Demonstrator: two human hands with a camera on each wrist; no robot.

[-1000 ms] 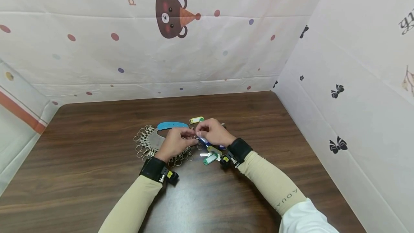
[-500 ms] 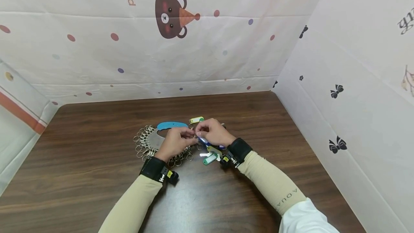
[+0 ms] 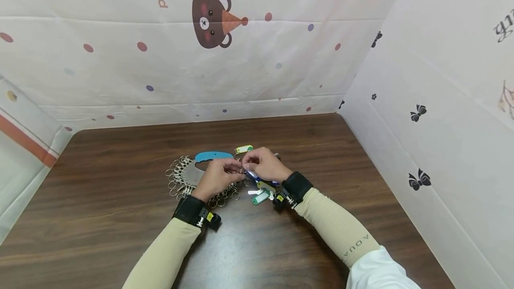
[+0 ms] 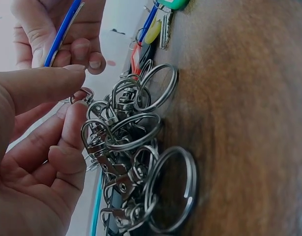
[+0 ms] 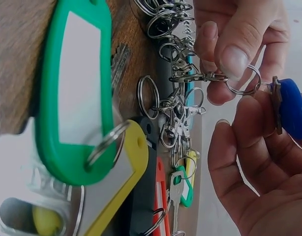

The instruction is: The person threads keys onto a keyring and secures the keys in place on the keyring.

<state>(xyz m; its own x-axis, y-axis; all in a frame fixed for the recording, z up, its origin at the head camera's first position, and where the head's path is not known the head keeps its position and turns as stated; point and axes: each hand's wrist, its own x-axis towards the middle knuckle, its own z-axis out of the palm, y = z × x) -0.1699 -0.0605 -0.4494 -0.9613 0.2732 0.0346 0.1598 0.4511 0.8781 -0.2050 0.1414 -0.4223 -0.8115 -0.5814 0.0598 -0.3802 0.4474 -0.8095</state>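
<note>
At centre frame above the dark wooden table (image 3: 120,200), the left hand (image 3: 217,177) pinches a small silver swivel clasp (image 5: 197,77) while the right hand (image 3: 263,163) pinches a blue plastic key tag (image 5: 292,108) by its steel split ring (image 5: 244,86). The hardware looks light, stiff and slippery; the flat tag body seems the surest hold. More clasps and rings (image 4: 136,167) lie heaped beside a green tag (image 5: 75,93).

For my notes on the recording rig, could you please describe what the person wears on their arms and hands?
Both hands are bare: left hand, right hand. Each forearm has a snug beige sleeve; the right one bears pale lettering near the elbow, above a white shirt cuff. Each wrist carries a black band with a small black device and a yellow mark.
</note>
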